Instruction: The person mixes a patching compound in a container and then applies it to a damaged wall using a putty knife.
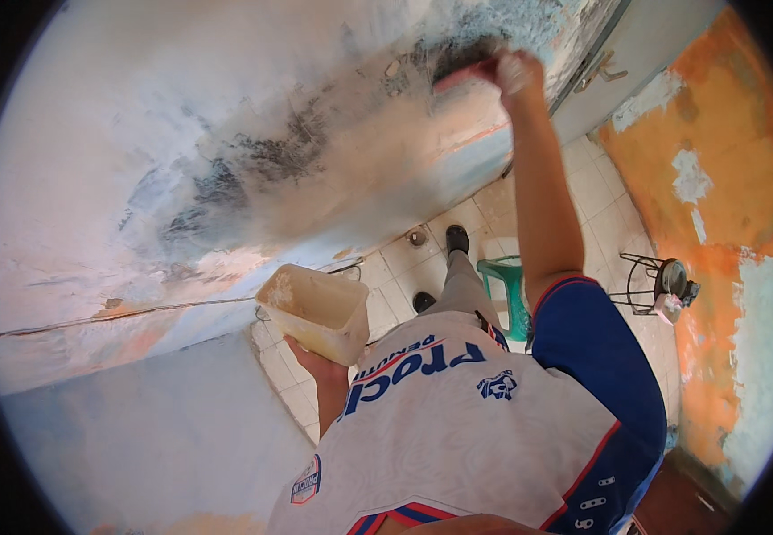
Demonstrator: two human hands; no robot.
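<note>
My left hand [314, 360] is closed around the lower part of a cream plastic tub [344, 318], held near my waist. Whitish residue coats the inside of the tub, and its open top faces the wall. High up at the wall, my right hand [513, 75] grips a flat reddish tool [463, 78], its long edge against or very close to a dark patch. Motion blur hides the exact kind of tool. The wall [253, 107] is smeared white and grey, with black stains and peach areas.
A thin cable [181, 308] runs along the lower wall. Beyond my legs are a green plastic stool [517, 299] and a floor drain [416, 237] in the tiles. At right, a black metal stand [643, 283] stands before a peeling orange wall [725, 160]; a grey door [614, 67] is at the top.
</note>
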